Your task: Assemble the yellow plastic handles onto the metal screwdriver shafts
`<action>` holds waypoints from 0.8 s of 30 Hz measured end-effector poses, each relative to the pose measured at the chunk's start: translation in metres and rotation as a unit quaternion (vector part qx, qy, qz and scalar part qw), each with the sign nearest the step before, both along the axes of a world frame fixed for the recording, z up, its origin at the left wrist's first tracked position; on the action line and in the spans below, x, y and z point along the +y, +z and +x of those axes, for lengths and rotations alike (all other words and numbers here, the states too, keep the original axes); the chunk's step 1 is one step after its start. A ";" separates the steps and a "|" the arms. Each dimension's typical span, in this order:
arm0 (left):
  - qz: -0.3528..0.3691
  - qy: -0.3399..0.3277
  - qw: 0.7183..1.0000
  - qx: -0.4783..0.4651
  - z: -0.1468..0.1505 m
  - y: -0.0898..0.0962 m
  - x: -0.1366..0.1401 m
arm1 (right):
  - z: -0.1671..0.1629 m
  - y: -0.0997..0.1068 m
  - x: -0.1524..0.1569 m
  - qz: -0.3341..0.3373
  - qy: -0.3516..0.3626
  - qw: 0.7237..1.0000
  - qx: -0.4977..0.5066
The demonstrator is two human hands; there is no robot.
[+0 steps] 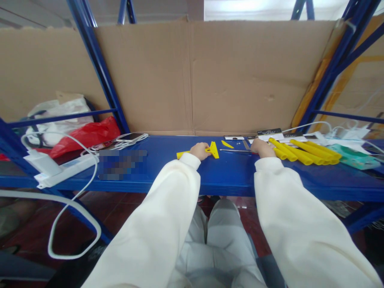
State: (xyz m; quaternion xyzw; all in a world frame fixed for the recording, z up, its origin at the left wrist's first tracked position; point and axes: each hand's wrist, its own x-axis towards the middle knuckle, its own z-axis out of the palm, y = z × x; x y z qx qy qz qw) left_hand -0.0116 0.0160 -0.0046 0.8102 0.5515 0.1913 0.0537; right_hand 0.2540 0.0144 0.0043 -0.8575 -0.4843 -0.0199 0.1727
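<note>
My left hand (199,151) is closed around a yellow scraper (213,150); its wide head sticks out to the right of my fingers and the handle end shows on the left. On the blue shelf, my right hand (263,148) grips a screwdriver (235,151), whose thin metal shaft points left toward the scraper. Most of its handle is hidden by my fingers. A loose yellow piece (227,144) lies between my hands, with a few tiny parts beside it. Just right of my right hand, several yellow tube-like handles (303,154) lie side by side.
Black-and-white packets (270,134) lie behind my right hand. A green plastic bag (357,157) and white cables are at far right. To the left are a white power strip (70,170), a phone (131,137) and a red bag (87,136). Cardboard (234,80) walls the back.
</note>
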 end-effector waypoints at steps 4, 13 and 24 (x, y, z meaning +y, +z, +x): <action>-0.002 -0.001 1.000 -0.010 0.000 -0.001 0.001 | -0.012 -0.002 0.000 -0.040 -0.006 0.999 -0.007; -0.001 -0.005 1.000 0.009 0.000 0.001 0.000 | -0.017 -0.010 0.006 -0.022 -0.046 0.998 0.036; -0.005 -0.003 1.000 -0.008 0.000 0.002 -0.003 | -0.011 -0.010 0.014 -0.011 -0.060 0.995 0.079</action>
